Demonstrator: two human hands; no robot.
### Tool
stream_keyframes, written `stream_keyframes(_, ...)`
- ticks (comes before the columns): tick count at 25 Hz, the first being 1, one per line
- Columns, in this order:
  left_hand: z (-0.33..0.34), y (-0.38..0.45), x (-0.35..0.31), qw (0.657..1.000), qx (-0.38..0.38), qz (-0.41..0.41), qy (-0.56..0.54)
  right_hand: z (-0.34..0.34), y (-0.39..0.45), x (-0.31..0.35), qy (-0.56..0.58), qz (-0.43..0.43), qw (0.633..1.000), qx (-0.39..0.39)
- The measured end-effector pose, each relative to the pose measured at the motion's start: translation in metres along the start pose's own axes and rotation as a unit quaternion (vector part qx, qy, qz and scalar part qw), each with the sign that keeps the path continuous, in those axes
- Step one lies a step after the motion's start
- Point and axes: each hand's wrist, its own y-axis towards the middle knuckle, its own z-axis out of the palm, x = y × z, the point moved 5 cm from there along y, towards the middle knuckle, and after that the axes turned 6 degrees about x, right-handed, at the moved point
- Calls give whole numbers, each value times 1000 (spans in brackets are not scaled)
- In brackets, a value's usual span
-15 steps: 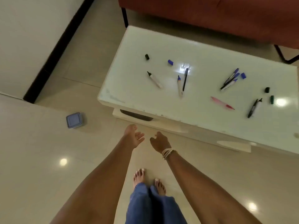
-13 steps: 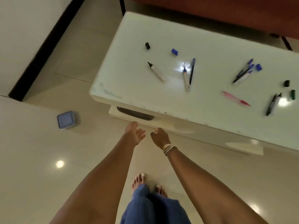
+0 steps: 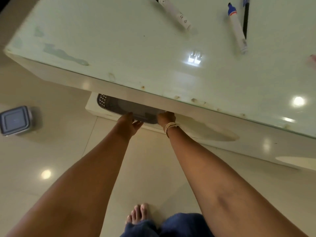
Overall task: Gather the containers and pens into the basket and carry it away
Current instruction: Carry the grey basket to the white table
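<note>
Step in hand, as judged: fetching the basket [image 3: 123, 109] before any gathering begins. The dark perforated basket is sitting on the low shelf under the table [image 3: 119, 53], most of it hidden beneath the tabletop edge, only its near rim showing at about 12 o'clock from the person's feet.

Left hand [image 3: 127, 124] is lying against the near rim, palm over it, fingers partly spread and curling toward the edge; a closed grip is not visible, so cannot tell if it has hold. Right hand [image 3: 166, 118] is curling over the rim just to the right, fingertips hidden under the tabletop; hold likewise cannot be confirmed.

Things to gather: a white marker [image 3: 174, 13] at 12 o'clock on the tabletop, a blue-tipped marker [image 3: 237, 29] with a dark pen [image 3: 245, 19] lying just beside it at 1 o'clock, and a lidded blue container [image 3: 15, 120] resting on the floor at 9 o'clock, well apart from the basket.

Next move, as judged: both hands need a firm hold on the rim, then a level pull toward the body, keeping low so the basket clears the table's underside.
</note>
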Motion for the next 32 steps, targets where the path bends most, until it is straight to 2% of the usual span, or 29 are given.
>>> stream_keyframes(2,-2,-29,7,997,53,-4,59,-5,-31,-11,49,1,998,-30)
stream_keyframes(3,-5,-47,17,995,65,-34,66,-7,-52,-22,54,0,998,-34)
stream_keyframes(5,-23,-88,42,993,33,-80,75,-8,-100,-47,55,18,998,-20)
stream_keyframes(9,-48,-182,81,990,-11,-133,-53,-12,-198,-74,43,59,997,4)
stream_keyframes(13,-76,-282,107,982,-67,-160,-71,-14,-293,-94,1,77,997,25)
stream_keyframes(20,-109,-416,130,973,-102,-191,-83,-23,-429,-116,-16,87,996,26)
stream_keyframes(23,-118,-464,127,974,-89,-186,-92,-21,-470,-119,0,100,995,17)
stream_keyframes(27,-130,-520,115,977,-80,-178,-91,-26,-523,-104,8,74,997,1)
stream_keyframes(32,-136,-550,81,977,-41,-195,-81,-33,-570,-74,40,48,998,-28)
